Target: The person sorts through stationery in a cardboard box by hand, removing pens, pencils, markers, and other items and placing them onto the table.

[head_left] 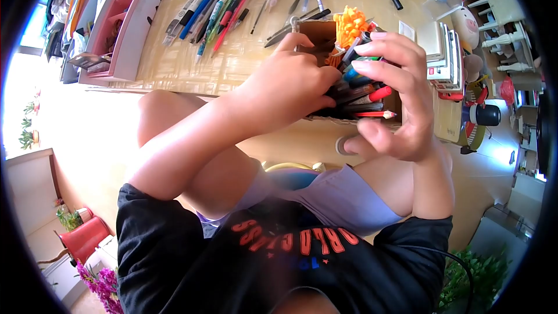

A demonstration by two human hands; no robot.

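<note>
My left hand [290, 81] is at the left side of a box [317, 30] of pens [372, 95]; my right hand [404, 96] curves over its right side, thumb apart. An orange bundle [350, 26] stands at its far side. Loose pens [213, 14] lie farther left on the counter [174, 72].

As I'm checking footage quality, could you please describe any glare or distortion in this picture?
Head view: black corners and bowed edges, fisheye-like distortion; head view, area below and left of the table: washed out to white; head view, right: bright glare on the floor.
</note>
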